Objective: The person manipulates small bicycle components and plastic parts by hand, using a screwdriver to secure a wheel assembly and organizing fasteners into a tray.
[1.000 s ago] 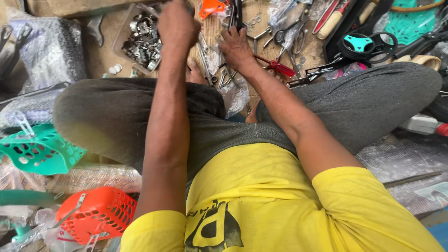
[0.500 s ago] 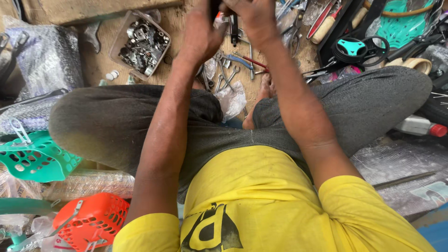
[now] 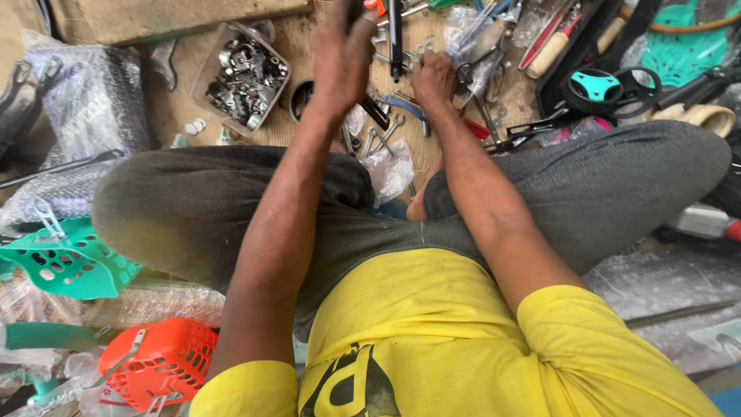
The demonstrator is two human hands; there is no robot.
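Black metal rod (image 3: 395,38) stands upright among the scattered tools on the floor, far from the seated person. Judging by this, the work looks mid-way: the rod is gripped but nothing seems finished. Right hand (image 3: 434,77) is closed around the rod's lower end. Left hand (image 3: 343,58) hovers just left of it, fingers loosely curled; whether it holds anything I cannot tell.

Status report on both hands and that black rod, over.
Left hand raised by the black rod, grip unclear. Right hand down among loose wrenches. Tray of metal parts to the left, apart.
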